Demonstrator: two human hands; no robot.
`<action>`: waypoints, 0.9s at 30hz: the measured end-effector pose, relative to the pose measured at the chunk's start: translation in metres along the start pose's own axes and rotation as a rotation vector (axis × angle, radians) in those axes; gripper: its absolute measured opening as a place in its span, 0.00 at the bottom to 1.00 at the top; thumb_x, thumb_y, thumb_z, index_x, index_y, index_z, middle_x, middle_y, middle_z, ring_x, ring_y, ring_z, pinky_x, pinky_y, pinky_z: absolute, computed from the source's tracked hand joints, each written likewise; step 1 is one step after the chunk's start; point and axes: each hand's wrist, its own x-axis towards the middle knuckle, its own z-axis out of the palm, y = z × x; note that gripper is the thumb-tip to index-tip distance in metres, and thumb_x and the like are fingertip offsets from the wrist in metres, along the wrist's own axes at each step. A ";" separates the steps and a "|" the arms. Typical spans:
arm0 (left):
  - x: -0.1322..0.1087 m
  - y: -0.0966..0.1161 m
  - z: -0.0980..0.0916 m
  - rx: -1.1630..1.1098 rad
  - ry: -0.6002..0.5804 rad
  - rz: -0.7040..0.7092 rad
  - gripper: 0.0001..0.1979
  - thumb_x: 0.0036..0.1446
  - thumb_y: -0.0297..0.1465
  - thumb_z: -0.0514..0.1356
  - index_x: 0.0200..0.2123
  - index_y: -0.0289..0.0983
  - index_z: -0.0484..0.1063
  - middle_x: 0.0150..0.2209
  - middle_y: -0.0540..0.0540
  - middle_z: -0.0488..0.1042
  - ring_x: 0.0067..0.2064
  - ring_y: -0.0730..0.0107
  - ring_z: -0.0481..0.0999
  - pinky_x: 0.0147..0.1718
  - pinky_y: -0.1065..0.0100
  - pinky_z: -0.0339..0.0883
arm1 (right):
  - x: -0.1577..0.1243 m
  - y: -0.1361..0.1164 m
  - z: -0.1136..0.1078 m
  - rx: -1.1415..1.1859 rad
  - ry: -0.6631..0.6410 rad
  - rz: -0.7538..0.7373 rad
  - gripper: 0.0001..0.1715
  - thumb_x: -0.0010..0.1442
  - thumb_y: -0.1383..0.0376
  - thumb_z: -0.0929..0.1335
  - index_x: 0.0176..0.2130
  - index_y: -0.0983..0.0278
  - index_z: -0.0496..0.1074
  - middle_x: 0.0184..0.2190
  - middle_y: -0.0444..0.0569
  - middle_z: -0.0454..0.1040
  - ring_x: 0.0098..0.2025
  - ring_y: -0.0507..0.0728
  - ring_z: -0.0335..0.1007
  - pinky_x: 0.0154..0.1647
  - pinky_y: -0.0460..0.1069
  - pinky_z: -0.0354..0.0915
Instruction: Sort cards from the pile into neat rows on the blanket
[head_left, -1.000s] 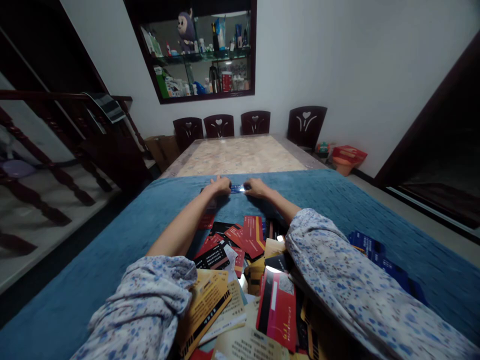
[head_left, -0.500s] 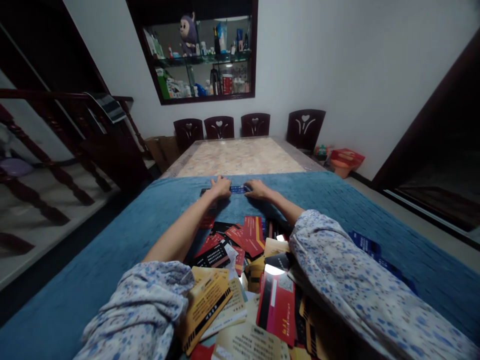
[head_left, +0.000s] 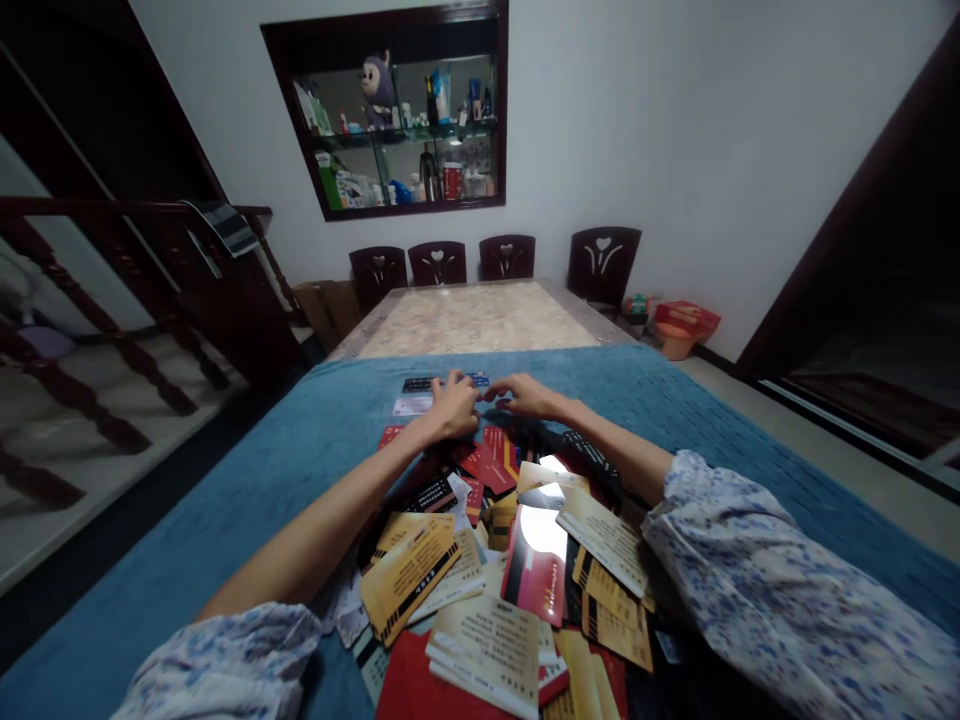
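My left hand (head_left: 456,408) is over the blue cloth, its fingers bent and apart, just in front of a blue card (head_left: 478,379). Beside it on the left lie a black card (head_left: 417,384) and a white card (head_left: 411,406). My right hand (head_left: 525,396) hovers close by on the right, fingers curved and a little apart, with nothing visible in them. Below both hands spreads a heap of cards: a red card (head_left: 498,460), a gold card (head_left: 412,580), cream cards (head_left: 487,640) and black ones, overlapping at odd angles.
The blue cloth (head_left: 247,520) covers the near part of the long table (head_left: 487,312). Several dark chairs (head_left: 600,262) line its far end. A wooden railing (head_left: 112,330) runs along the left, and a shelf niche (head_left: 405,125) is in the wall.
Both hands have come off the blue card, which stays on the cloth. The left hand has moved nearer and slightly right; the right forearm has swung outward, uncovering more of the heap.
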 end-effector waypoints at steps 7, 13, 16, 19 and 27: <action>-0.038 0.030 -0.012 -0.026 -0.068 0.027 0.14 0.57 0.30 0.57 0.45 0.38 0.77 0.52 0.39 0.73 0.60 0.45 0.58 0.54 0.42 0.55 | -0.022 -0.018 0.006 -0.081 -0.103 -0.067 0.27 0.50 0.77 0.66 0.49 0.64 0.78 0.45 0.50 0.81 0.46 0.60 0.76 0.45 0.48 0.66; -0.057 0.048 -0.015 -0.013 -0.200 0.091 0.11 0.57 0.31 0.57 0.38 0.36 0.78 0.50 0.37 0.75 0.58 0.45 0.60 0.54 0.42 0.56 | -0.038 -0.027 0.012 -0.177 -0.219 -0.070 0.26 0.51 0.77 0.65 0.47 0.63 0.78 0.48 0.52 0.79 0.48 0.59 0.74 0.45 0.46 0.64; -0.063 0.049 -0.017 -0.008 -0.242 0.071 0.11 0.59 0.31 0.56 0.38 0.34 0.78 0.50 0.34 0.75 0.59 0.44 0.60 0.54 0.40 0.55 | -0.044 -0.027 0.014 -0.227 -0.225 -0.056 0.22 0.54 0.75 0.65 0.46 0.62 0.79 0.47 0.52 0.79 0.48 0.58 0.74 0.45 0.46 0.64; -0.067 0.046 -0.018 -0.015 -0.252 0.044 0.12 0.61 0.34 0.56 0.38 0.34 0.78 0.51 0.34 0.74 0.61 0.43 0.58 0.55 0.39 0.55 | -0.049 -0.027 0.016 -0.245 -0.197 -0.041 0.20 0.57 0.73 0.66 0.46 0.60 0.79 0.47 0.50 0.79 0.47 0.57 0.74 0.45 0.45 0.63; -0.072 0.040 -0.019 -0.039 -0.255 -0.008 0.17 0.60 0.41 0.58 0.36 0.33 0.78 0.48 0.34 0.75 0.57 0.47 0.62 0.54 0.49 0.58 | -0.058 -0.030 0.022 -0.262 -0.179 -0.030 0.18 0.60 0.69 0.66 0.48 0.61 0.78 0.48 0.52 0.78 0.49 0.59 0.72 0.48 0.47 0.61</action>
